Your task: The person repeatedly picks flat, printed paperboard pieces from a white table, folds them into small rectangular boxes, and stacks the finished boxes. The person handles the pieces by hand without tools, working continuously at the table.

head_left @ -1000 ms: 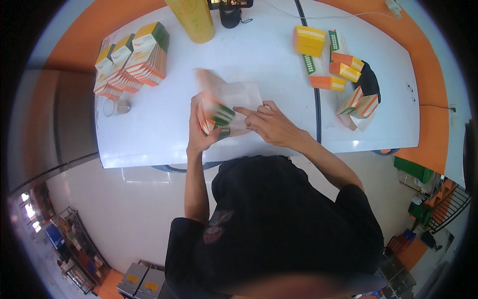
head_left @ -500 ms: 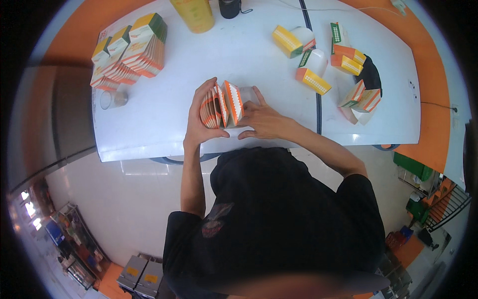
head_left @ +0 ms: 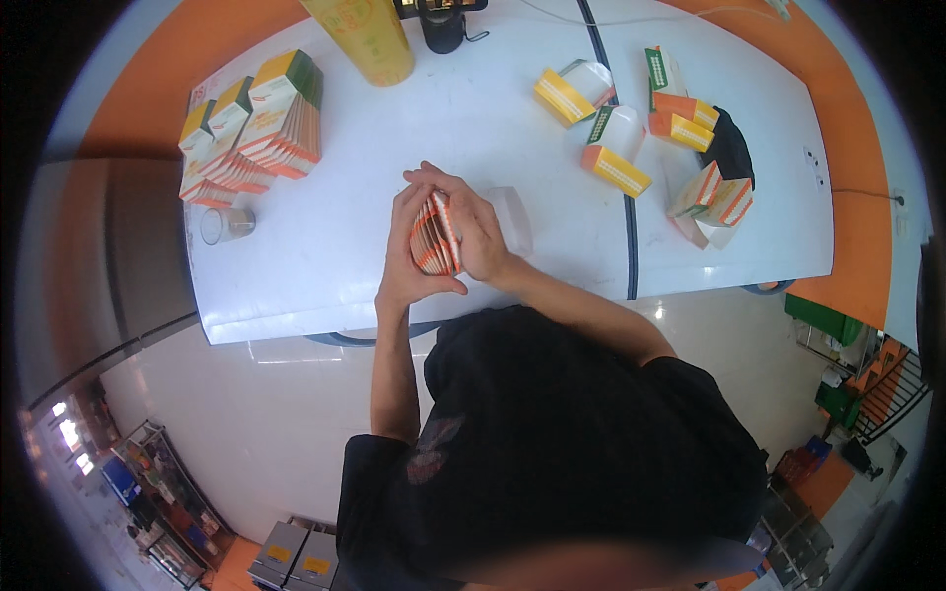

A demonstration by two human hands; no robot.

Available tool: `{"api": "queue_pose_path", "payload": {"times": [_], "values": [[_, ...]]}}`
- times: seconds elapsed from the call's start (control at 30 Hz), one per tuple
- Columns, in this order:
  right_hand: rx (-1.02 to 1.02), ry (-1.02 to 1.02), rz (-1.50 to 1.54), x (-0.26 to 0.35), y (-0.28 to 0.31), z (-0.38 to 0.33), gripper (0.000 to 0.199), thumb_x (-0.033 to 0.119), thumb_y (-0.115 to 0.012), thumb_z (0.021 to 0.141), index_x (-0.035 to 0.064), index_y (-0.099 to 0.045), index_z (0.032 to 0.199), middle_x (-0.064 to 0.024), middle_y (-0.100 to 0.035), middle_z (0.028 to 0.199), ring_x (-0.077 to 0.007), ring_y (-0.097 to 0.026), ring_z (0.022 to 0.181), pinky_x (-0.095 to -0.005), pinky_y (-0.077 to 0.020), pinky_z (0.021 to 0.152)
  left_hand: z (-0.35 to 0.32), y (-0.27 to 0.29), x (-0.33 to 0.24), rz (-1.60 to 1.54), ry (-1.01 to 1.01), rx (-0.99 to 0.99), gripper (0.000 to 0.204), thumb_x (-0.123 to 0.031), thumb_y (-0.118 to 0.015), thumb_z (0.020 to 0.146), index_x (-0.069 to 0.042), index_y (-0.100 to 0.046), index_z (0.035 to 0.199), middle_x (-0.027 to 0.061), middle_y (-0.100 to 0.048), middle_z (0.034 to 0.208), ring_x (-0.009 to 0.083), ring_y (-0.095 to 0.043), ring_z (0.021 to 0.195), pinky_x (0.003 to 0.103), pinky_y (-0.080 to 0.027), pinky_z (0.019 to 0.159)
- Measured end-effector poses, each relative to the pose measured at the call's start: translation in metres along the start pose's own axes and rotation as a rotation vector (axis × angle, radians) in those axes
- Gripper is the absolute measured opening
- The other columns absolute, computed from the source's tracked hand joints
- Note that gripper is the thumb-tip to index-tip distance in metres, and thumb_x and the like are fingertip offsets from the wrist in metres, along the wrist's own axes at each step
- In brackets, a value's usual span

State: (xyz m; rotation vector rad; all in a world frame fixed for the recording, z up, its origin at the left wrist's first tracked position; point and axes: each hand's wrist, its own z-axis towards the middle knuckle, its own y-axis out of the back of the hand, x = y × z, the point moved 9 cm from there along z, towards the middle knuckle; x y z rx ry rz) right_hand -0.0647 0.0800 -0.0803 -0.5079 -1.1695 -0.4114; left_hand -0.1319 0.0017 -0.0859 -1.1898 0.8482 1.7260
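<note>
A nested stack of orange, white and brown paper food cartons [head_left: 431,241] stands between my two hands above the white table. My left hand [head_left: 397,264] is wrapped round the stack's left side, its thumb reaching along the near edge. Pressed against the right side is my right hand [head_left: 477,229], with its fingers bent over the far end and meeting the left fingertips. Just right of that hand, a clear or whitish see-through container [head_left: 513,219] is partly hidden by it.
Several stacked cartons [head_left: 281,113] fill the table's far left, with a clear glass [head_left: 226,226] in front. A yellow cup [head_left: 367,41] and a black cylinder [head_left: 441,30] stand at the back. Loose cartons [head_left: 619,153] lie right, beside a black item [head_left: 729,148].
My right hand has moved left and closed against the stack. The carton that stood apart on the right is now pressed in with the others.
</note>
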Motion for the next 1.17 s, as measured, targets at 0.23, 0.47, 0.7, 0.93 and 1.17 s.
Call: {"api": "queue_pose_path", "payload": {"times": [0.23, 0.47, 0.7, 0.93, 1.17], "values": [[-0.348, -0.097, 0.179, -0.012, 0.003, 0.002, 0.046, 0.029, -0.037, 0.111, -0.0069, -0.047, 0.139, -0.0219, -0.058, 0.137, -0.0235, -0.059, 0.120, -0.0337, -0.0474, 0.103, 0.007, -0.003, 0.006, 0.083, -0.001, -0.032, 0.106, -0.053, -0.091, 0.061, -0.005, -0.045, 0.144, 0.0188, -0.035, 0.147, 0.0361, -0.039, 0.139, 0.048, -0.036, 0.112], [-0.492, -0.151, 0.138, -0.036, 0.128, 0.102, 0.039, 0.013, -0.058, 0.101, -0.0027, -0.046, 0.135, -0.0211, -0.063, 0.125, -0.0316, -0.069, 0.106, -0.0392, -0.0610, 0.087, 0.014, 0.026, 0.008, -0.014, 0.070, 0.027, 0.095, -0.041, -0.086, 0.063, -0.006, -0.046, 0.142, 0.0193, -0.042, 0.144, 0.0378, -0.039, 0.140, 0.048, -0.032, 0.115], [-0.569, -0.271, -0.038, -0.078, 0.227, 0.204, 0.062, 0.019, -0.059, 0.101, 0.0012, -0.028, 0.151, -0.0274, -0.056, 0.134, -0.0350, -0.065, 0.115, -0.0421, -0.0588, 0.092, 0.014, 0.064, 0.021, -0.247, 0.190, 0.132, 0.113, -0.081, -0.063, 0.072, -0.004, -0.039, 0.151, 0.0207, -0.042, 0.153, 0.0393, -0.037, 0.144, 0.055, -0.026, 0.119], [-0.823, -0.267, 0.280, -0.136, 0.250, 0.242, 0.063, 0.031, -0.061, 0.103, -0.0040, -0.035, 0.147, -0.0274, -0.049, 0.144, -0.0357, -0.056, 0.128, -0.0468, -0.0496, 0.106, 0.117, 0.227, 0.074, -0.198, 0.023, -0.759, 0.084, -0.068, -0.024, 0.102, -0.002, -0.037, 0.152, 0.0201, -0.043, 0.152, 0.0343, -0.036, 0.145, 0.053, -0.025, 0.121], [-0.774, -0.401, 0.536, -0.175, 0.226, 0.266, 0.048, 0.036, -0.059, 0.104, 0.0025, -0.051, 0.137, -0.0094, -0.056, 0.135, -0.0255, -0.049, 0.129, -0.0425, -0.0451, 0.104, 0.310, 0.224, 0.135, -0.613, 0.279, -0.469, 0.085, -0.068, -0.024, 0.103, -0.002, -0.031, 0.155, 0.0179, -0.034, 0.160, 0.0336, -0.028, 0.150, 0.048, -0.020, 0.124]]}}
